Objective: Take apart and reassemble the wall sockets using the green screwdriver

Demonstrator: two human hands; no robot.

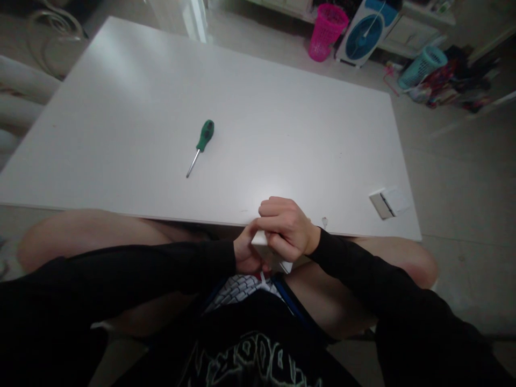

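Note:
Just off the table's near edge, over my lap, I have a small white box-shaped object (261, 239) between my hands. My left hand (246, 252) is closed around its left side and underside. Over the top and right side lies my right hand (284, 223), its fingers curled; they cover most of the object, so its exact kind does not show. A green-handled screwdriver (205, 135) lies on the table ahead to the left, its metal tip pointing toward me.
The white table (282, 118) spreads out in front of me. Near its right corner lies a small white flat piece with a dark strip (382, 204). On the floor beyond stand a pink basket (327, 32), a blue-white fan (365, 35) and a teal basket (423, 67).

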